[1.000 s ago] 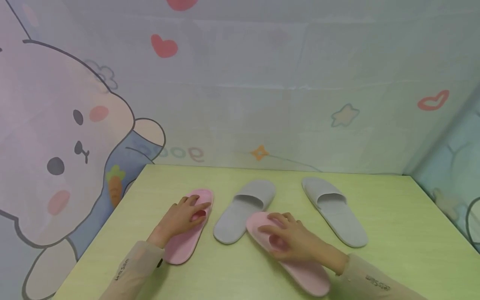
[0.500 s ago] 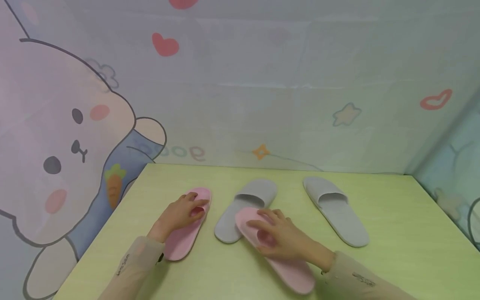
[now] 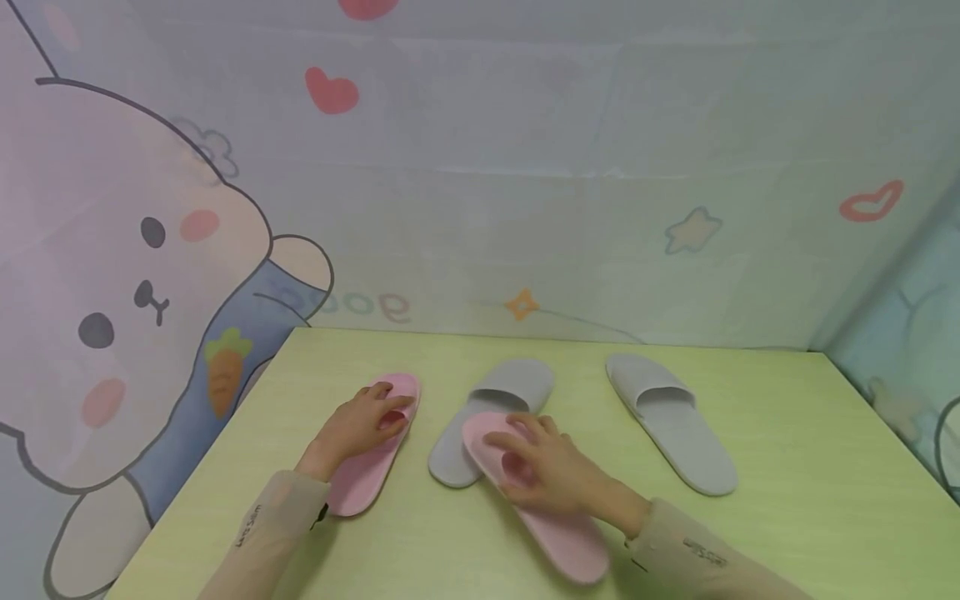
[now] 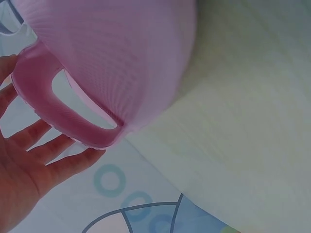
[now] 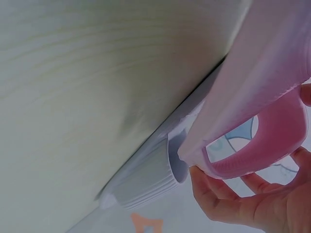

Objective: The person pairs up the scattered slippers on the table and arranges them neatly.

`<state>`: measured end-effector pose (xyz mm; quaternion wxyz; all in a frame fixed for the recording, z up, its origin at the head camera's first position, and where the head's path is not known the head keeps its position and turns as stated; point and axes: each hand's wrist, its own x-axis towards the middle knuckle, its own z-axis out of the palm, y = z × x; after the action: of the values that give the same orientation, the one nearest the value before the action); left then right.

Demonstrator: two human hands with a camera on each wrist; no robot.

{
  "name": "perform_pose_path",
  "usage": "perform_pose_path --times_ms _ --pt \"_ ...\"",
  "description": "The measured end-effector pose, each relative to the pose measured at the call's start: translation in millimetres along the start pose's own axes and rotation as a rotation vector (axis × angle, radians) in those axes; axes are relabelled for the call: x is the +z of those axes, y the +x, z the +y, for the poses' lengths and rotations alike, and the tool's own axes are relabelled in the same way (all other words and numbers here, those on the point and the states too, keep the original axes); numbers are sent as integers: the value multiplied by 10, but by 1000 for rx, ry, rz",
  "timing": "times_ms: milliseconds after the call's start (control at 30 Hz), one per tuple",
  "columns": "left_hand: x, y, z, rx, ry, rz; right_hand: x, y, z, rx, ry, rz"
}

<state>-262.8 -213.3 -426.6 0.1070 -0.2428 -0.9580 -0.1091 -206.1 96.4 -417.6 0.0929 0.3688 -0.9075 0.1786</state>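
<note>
My left hand (image 3: 358,428) grips the strap of a pink slipper (image 3: 358,490) at the table's left, its toe pointing away from me. Fingers and thumb span that strap in the left wrist view, where the pink sole (image 4: 131,53) fills the top. A second pink slipper (image 3: 572,546) is held by its strap in my right hand (image 3: 558,477). Its toe end overlaps a grey slipper (image 3: 517,382) near the middle in the head view. From the right wrist, the pink slipper (image 5: 252,82) appears raised off the table, with the grey slipper (image 5: 146,177) lying flat beyond it.
Another grey slipper (image 3: 688,443) lies farther right, toe away from me and angled left. The light yellow-green table (image 3: 795,450) ends at a cloth backdrop (image 3: 480,167) printed with hearts, a star and a cartoon animal. A dark cable (image 3: 941,442) shows at the right edge.
My right hand has carried its pink slipper leftward and slightly away from me, over the middle grey slipper. The left hand and its pink slipper have shifted slightly up and left.
</note>
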Motion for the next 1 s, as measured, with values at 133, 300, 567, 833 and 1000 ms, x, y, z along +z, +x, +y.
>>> perform_pose_path --times_ms 133,300,567,833,1000 --pt "27 12 -14 -2 9 9 6 40 -23 12 16 10" --pt "49 23 -29 -16 16 7 31 94 -69 19 29 12" --pt "40 57 -57 -33 -3 5 81 187 -154 25 38 42" --pt "20 79 -108 -83 -69 -22 169 310 -234 30 43 57" --pt "11 70 -172 -101 -85 -4 192 423 -310 19 56 86"
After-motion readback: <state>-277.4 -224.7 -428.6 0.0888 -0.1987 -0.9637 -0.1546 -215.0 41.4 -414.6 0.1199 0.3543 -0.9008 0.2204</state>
